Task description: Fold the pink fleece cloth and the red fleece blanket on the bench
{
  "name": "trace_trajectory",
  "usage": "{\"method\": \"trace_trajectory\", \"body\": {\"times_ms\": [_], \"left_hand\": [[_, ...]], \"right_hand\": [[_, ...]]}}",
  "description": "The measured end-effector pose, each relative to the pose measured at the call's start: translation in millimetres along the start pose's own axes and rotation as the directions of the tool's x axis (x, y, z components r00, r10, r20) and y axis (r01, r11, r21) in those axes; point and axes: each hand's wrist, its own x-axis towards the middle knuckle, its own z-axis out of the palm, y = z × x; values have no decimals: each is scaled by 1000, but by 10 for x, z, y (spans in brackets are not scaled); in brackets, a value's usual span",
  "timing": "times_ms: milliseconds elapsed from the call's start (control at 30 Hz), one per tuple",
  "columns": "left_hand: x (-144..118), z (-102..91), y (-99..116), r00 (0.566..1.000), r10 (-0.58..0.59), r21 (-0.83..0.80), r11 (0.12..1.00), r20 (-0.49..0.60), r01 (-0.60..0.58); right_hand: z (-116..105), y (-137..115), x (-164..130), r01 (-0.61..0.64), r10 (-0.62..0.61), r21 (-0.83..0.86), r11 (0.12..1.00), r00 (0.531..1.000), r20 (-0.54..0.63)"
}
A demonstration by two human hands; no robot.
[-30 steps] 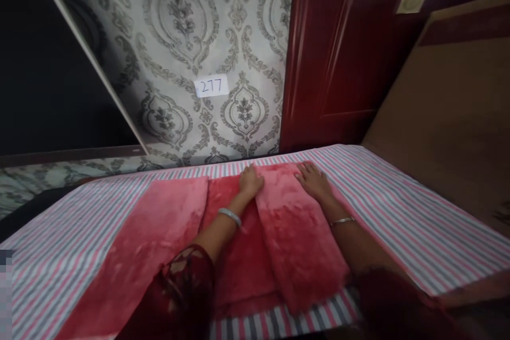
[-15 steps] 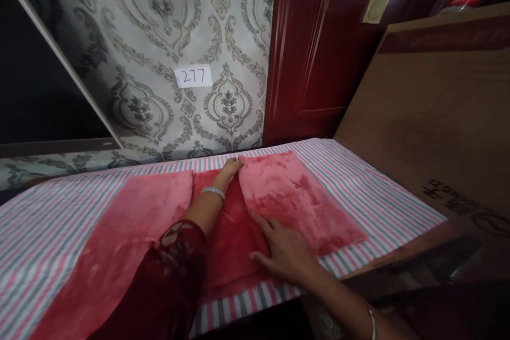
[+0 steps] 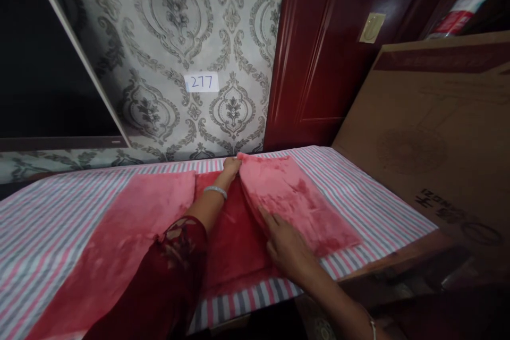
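While the pink plush cloth [image 3: 167, 223] lies spread on the striped sheet [image 3: 358, 196], both hands work at its right folded part. The left hand [image 3: 232, 166] reaches far forward to the back edge of the cloth, near the wall, and its grip is closed on the top corner of the right flap [image 3: 295, 202]; the fingers pinch the corner where the flap meets the darker middle strip. A silver bangle [image 3: 215, 190] sits on this wrist, and a dark red lace sleeve [image 3: 167, 271] covers the arm nearer to the camera.

The right hand [image 3: 285, 244] is lower, at the inner edge of the same flap. Its fingers [image 3: 266, 217] lie under or along this edge, which is a little lifted from the middle strip; I cannot tell if the grip really clasps the cloth or only presses on it.

On the left side, another flap of the cloth lies flat and lighter in colour. The surface under the sheet looks like a bed or a counter, I cannot tell which. Behind it stands a wall with grey ornament wallpaper [image 3: 179, 37], and a small white label [image 3: 201, 82] reading 277 is fixed on it. A dark red door [image 3: 330, 53] is to the right of the wallpaper, and a big brown cardboard box [image 3: 434, 133] stands at the right side of the sheet.
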Motion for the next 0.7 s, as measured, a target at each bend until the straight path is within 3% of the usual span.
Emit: {"method": "trace_trajectory", "body": {"times_ms": [167,267,400,500,600,700], "left_hand": [[-76,-77,18,993,72,280,959,-96,-42],[-212,-37,104,968,228,454,877,-105,-158],[-449,171,138,905,409,623,679,118,-388],[-570,312,10,882,395,692,562,257,-453],[-602,370,-151,880,370,748,482,298,-456],[-579,385,-222,876,362,781,425,318,-459]], "right_hand": [[8,-46,-20,43,-45,25,999,994,104],[-129,39,89,57,-59,83,995,998,19],[-225,244,326,37,-42,-39,999,987,-155],[-36,384,437,22,-33,-112,993,995,-95],[218,473,459,27,-28,-99,995,1000,-7],[315,512,452,13,-15,-82,997,1000,-18]]}}
